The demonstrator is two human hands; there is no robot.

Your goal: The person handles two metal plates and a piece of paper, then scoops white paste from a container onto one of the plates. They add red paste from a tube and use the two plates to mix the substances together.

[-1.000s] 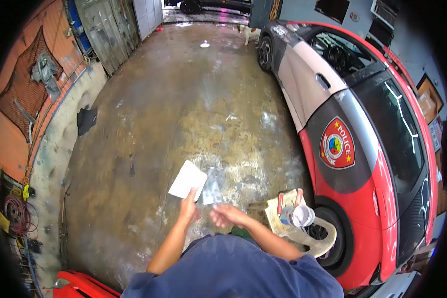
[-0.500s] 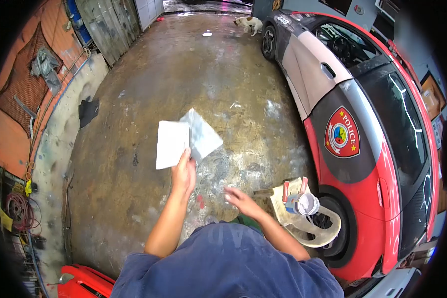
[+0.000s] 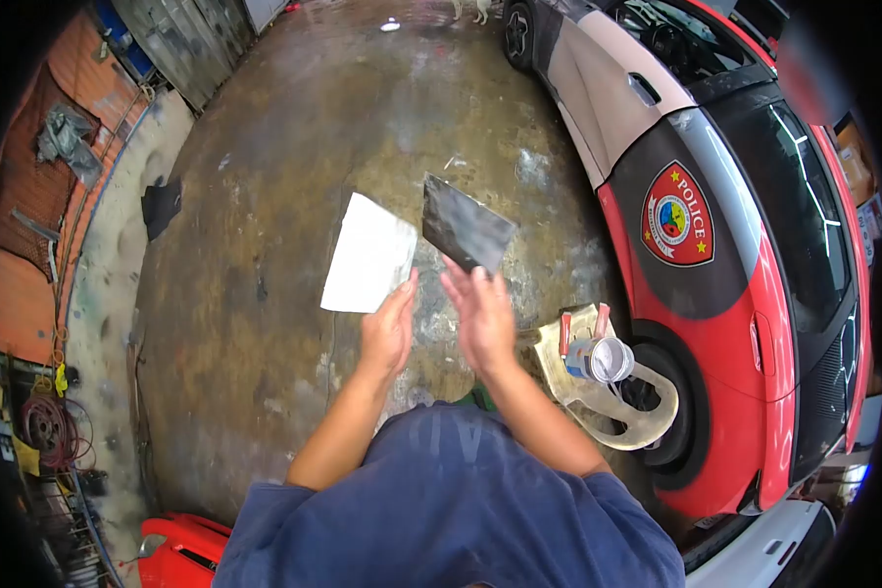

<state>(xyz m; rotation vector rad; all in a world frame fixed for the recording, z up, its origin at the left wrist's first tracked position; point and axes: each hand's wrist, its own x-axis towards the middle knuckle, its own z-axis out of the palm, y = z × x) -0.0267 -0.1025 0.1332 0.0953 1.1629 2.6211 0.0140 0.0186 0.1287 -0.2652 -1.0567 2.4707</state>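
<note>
My left hand [image 3: 388,328] grips the lower right edge of a stiff white sheet [image 3: 366,257], its pale face turned up. To its right, my right hand [image 3: 485,318] has its fingers at the lower edge of a dark grey sheet [image 3: 465,225] that resembles sandpaper, with whitish smudges on it. The two sheets are apart, both held out over the floor in front of me. Part of the right fingers is hidden behind the dark sheet.
A car with a police badge [image 3: 678,214] stands along the right. By its wheel, a worn plastic chair [image 3: 657,423] bears a can [image 3: 610,361] and red-handled tools [image 3: 564,333]. A red car part [image 3: 181,549] lies lower left; an animal's legs [image 3: 472,10] show far ahead.
My right hand has come up from beside the chair and taken the second sheet, which was behind the white one in my left hand. The sheets have separated, and the view has tilted downward.
</note>
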